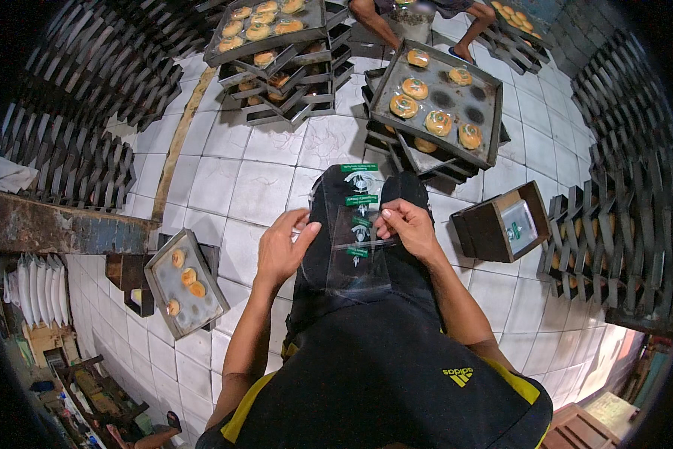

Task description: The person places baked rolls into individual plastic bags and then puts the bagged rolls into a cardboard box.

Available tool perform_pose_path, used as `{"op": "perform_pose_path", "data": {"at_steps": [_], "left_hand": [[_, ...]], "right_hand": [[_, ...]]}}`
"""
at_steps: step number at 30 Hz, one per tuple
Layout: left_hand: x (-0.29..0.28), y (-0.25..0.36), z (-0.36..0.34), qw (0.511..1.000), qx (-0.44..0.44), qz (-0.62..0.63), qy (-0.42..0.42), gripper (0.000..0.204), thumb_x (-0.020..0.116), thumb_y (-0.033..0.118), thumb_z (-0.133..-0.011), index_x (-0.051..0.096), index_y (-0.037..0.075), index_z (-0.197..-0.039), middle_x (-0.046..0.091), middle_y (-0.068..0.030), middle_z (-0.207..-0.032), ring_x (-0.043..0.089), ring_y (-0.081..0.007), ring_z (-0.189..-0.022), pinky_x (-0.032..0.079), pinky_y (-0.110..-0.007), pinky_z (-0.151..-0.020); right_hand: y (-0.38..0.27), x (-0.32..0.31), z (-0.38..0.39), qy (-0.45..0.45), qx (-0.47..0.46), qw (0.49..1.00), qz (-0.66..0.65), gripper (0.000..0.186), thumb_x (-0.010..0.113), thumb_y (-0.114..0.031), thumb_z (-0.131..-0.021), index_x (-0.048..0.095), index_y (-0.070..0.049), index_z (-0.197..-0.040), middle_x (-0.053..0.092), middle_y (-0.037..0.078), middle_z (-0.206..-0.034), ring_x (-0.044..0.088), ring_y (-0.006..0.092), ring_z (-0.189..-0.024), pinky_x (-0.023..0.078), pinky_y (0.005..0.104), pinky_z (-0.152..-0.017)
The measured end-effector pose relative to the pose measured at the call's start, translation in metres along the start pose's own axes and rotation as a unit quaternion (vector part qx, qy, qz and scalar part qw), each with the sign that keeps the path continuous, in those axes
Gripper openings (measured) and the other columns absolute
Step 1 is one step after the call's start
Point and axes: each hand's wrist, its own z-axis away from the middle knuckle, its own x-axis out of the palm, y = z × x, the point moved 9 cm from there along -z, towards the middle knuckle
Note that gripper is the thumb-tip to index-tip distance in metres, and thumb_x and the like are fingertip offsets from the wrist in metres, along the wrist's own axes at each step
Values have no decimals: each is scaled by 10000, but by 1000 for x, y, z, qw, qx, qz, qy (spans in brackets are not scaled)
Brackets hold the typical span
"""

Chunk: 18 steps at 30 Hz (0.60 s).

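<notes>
Nearest the camera in the head view, a black shirt (351,374) with yellow stripes lies behind both grips, towards the wearer, and black trousers (411,191) run forward beneath them. Between the two grips lie the clear plastic bags (360,232), spread over the lap, with green bands and white printing. They seem to overlap, though how many there are is impossible to tell. Their long axis runs straight away from the wearer's body, roughly square to a line drawn from grip to grip, so each grip faces a long side. The right grip (413,232) is the nearer: its thumb and fingertips are drawn close together right at the right-hand edge of the plastic, but whether they are pinched on a layer cannot be told. The left grip (280,251) is just off the opposite edge, over the left thigh, thumb and forefinger apart with nothing visible between them. As I judge it, any move turns on that offset: the plastic lies immediately left of the right grip, and rightward across a small gap from the left one. Ahead and to the right of the right grip, a metal tray (456,101) of glossy buns (404,106) tops a stack; farther right of that grip, a metal box (475,233) stands on the tiled floor (239,179). Left of the left grip and nearer the wearer sits another tray (210,301) with four buns.
</notes>
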Motion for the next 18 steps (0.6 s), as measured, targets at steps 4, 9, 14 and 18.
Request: {"op": "perform_pose_path", "data": {"at_steps": [4, 9, 14, 18], "left_hand": [[50, -9, -26, 938, -65, 333, -62, 357, 596, 223, -1033, 592, -27, -1288, 709, -132, -1150, 701, -222, -1018, 543, -327, -866], [91, -13, -53, 871, -149, 448, -136, 267, 583, 206, -1039, 639, -26, -1157, 739, -144, -1007, 730, -200, -872, 568, -307, -774], [81, -41, -84, 870, -158, 466, 8, 229, 610, 245, -1030, 654, 20, -1021, 741, -116, -886, 709, -173, -724, 545, -274, -668], [84, -41, -94, 851, -161, 496, 64, 281, 523, 278, -1071, 609, 10, -1063, 731, -119, -935, 703, -161, -784, 530, -263, -698]], "right_hand": [[-7, 12, -6, -4, 0, 1000, -16, 211, 567, -169, -1050, 633, 21, -1111, 711, 96, -913, 683, 135, -779, 568, 276, -683], [-17, -1, -24, -1, -26, 1000, 2, 229, 570, -184, -1051, 638, 22, -1126, 713, 99, -944, 679, 135, -791, 571, 278, -699], [3, -87, -70, 85, 4, 986, -144, 318, 592, -237, -1042, 562, -2, -1254, 680, 150, -1170, 683, 206, -958, 585, 340, -853], [85, -205, -121, 278, 72, 911, -295, 198, 572, -120, -1008, 564, 5, -1161, 653, 108, -1028, 661, 212, -908, 582, 330, -825]]}}
